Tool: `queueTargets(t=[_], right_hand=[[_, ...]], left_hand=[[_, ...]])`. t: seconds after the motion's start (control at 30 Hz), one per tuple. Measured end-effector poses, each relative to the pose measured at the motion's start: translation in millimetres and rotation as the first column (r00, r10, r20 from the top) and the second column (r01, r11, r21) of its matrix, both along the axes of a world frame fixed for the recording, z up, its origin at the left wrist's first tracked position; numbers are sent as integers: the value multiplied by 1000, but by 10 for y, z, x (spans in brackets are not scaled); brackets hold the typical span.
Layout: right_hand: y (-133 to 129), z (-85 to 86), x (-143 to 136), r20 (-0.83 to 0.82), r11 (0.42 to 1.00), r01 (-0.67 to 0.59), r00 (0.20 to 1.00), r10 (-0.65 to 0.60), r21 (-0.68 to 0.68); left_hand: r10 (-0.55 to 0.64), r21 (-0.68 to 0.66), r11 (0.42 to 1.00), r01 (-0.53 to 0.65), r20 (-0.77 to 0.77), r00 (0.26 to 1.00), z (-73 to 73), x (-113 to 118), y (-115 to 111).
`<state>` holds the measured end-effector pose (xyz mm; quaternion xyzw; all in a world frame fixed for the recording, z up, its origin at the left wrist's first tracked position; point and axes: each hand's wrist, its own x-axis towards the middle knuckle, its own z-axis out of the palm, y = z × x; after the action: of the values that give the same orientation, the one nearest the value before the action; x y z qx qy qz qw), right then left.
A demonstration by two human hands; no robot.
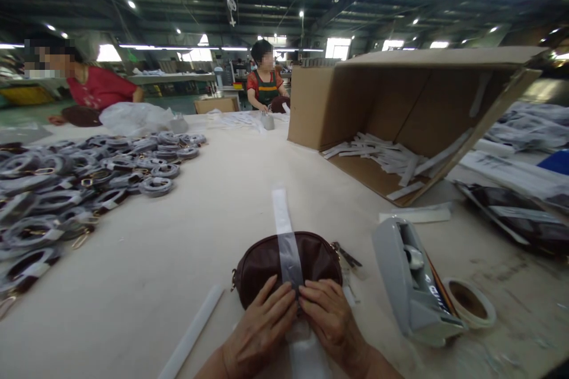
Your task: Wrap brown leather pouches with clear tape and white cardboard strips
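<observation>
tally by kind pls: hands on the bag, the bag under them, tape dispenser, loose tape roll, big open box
hands: 2 (left hand, right hand)
bag: 1
dispenser: 1
loose roll: 1
big box: 1
total: 6

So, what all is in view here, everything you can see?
Handbag: one, dark brown, centre front
Clear-and-white strip: one, over handbag
Loose strip: one, white, left of handbag
Snips: one, dark, beside handbag
Tape dispenser: one, grey, right
Tape roll: one, off-white, beside dispenser
Wrapped coils: many, grey, left
Plastic bag: clear, far left
Cardboard box: one, brown, right; white strips inside
Wrapped items: several, dark or whitish, far right
Table: pale, beneath
People: two, red tops, beyond
Left hand, right hand: on handbag
</observation>
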<state>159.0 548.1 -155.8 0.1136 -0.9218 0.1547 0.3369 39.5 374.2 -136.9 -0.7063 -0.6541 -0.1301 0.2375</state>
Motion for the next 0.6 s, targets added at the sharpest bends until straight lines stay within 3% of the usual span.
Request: queueTargets(t=[0.17,0.33,0.47,0.6], right_hand=[[-11,81,-15,-13,1000,-2,1000,2,-17],[-83,185,261,-24,1000,-2,1000,1,-20],[-175,70,470,4,991,35,999,-35,-130],[-277,-107,404,19,981,153,988,-152,-120]], left_hand=[[-11,32,999,11,-24,1000,36,29,-17],[3,66,998,-2,-11,1000,-16,18,-15],[-16,74,997,15,7,1000,-60,5,-25],[-18,66,998,17,21,1000,-88,2,-26]])
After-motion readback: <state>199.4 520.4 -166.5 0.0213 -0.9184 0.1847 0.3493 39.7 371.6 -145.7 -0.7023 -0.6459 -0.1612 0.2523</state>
